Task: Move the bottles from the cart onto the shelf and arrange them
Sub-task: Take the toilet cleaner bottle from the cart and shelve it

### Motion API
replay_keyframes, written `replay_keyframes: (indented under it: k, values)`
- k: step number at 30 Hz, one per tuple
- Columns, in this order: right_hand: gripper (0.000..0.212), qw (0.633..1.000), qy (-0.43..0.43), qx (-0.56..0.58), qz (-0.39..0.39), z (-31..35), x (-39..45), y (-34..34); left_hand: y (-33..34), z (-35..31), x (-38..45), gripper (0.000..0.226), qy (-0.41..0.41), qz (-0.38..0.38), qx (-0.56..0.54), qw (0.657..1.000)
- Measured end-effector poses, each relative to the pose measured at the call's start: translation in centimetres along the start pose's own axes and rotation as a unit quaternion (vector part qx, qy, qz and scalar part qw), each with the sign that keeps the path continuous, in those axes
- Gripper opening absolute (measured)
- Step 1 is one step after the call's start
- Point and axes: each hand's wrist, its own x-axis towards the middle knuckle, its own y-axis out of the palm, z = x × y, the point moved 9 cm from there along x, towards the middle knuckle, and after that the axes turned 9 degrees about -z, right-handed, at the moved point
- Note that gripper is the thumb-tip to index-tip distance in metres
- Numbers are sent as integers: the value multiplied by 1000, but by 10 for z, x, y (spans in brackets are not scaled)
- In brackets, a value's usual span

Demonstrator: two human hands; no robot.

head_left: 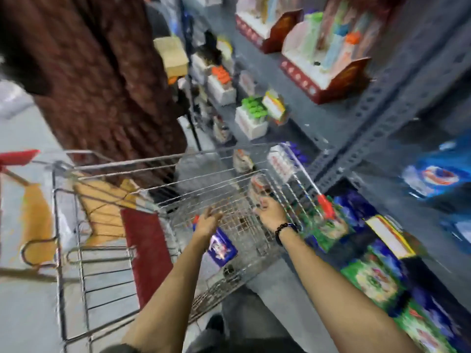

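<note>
The view is motion-blurred. A wire cart (163,161) stands in front of me, beside a grey metal shelf (377,123). My left hand (207,221) reaches into the basket with its fingers apart, just above a blue-and-purple bottle (223,248) with a red cap that lies on the cart's floor. At the basket's right wall, my right hand (269,210) is curled around the base of a clear bottle (257,186) with a red label. A black bead bracelet is on that wrist.
A person in a brown patterned garment (102,85) stands just past the cart. Cardboard (102,202) and a red panel (147,250) fill its left side. Shelf levels hold boxed bottles (251,115) and green and blue packs (374,278).
</note>
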Motion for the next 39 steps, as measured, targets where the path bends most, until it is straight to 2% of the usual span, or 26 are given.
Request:
replay_keyframes:
  k: [4,7,9,10,11,13,15,17,20,22,27,30,32,37,39]
  values:
    - [28,984,28,-129,115,-25,51,80,-35,52,51,41,-86,-66,-7,994]
    - [38,963,46,-193,181,-54,85,133,-40,102,86,27,-167,-98,-15,981]
    - [40,950,67,-203,226,-74,100,167,-42,136,103,7,-215,-117,-19,969]
    - [42,946,83,-196,243,-85,106,184,-41,151,110,5,-233,-123,-24,964]
    - [46,944,99,-188,254,-95,111,198,-39,164,116,8,-246,-121,-32,961]
    - [53,940,126,-176,262,-117,116,222,-33,190,126,40,-275,-119,-43,953]
    - [53,938,127,-180,268,-133,118,238,-32,207,133,51,-279,-144,-62,947]
    - [47,940,121,-180,265,-146,118,248,-26,219,138,47,-280,-162,-82,943]
    - [40,943,116,-175,257,-155,117,254,-17,222,141,29,-267,-175,-141,937]
    - [41,941,125,-168,265,-159,114,255,-15,224,142,23,-264,-184,-163,933]
    - [38,944,130,-145,265,-151,103,238,-20,210,132,31,-265,-173,-147,937]
    - [39,948,158,-92,260,-134,91,216,-22,178,120,19,-232,-153,-144,950]
    - [34,953,163,-47,253,-113,82,194,-20,152,108,15,-209,-110,-133,963]
    - [16,970,131,35,203,-56,52,103,-2,69,63,21,-111,31,-78,990]
    - [21,971,108,95,190,-36,31,61,13,34,34,21,-71,91,-53,992]
